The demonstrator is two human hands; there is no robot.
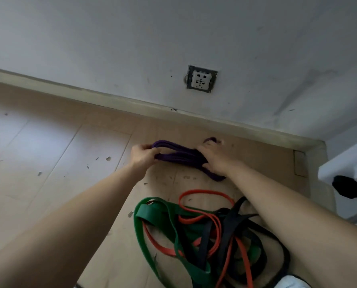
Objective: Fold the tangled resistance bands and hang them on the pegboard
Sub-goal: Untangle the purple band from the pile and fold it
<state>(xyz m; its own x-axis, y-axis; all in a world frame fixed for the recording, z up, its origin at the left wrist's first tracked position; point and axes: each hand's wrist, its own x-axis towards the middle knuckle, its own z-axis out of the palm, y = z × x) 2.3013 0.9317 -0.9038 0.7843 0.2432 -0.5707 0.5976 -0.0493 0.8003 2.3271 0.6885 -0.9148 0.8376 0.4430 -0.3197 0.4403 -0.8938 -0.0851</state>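
Note:
A purple resistance band (178, 153), folded into several layers, is stretched between my two hands just above the floor near the wall. My left hand (143, 154) pinches its left loop end. My right hand (213, 158) grips its right end, where purple loops stick out above and below my fingers. Closer to me lies a tangled heap: a wide green band (152, 231), a thin orange-red band (204, 194) and a black band (233, 221), all crossing one another. No pegboard is in view.
The floor is light wood planks (48, 152) with small scuffs. A baseboard (111, 98) runs along a white wall with a power socket (202, 79). At the right edge stands a white piece of furniture (344, 163) with a black object (348, 187) on it.

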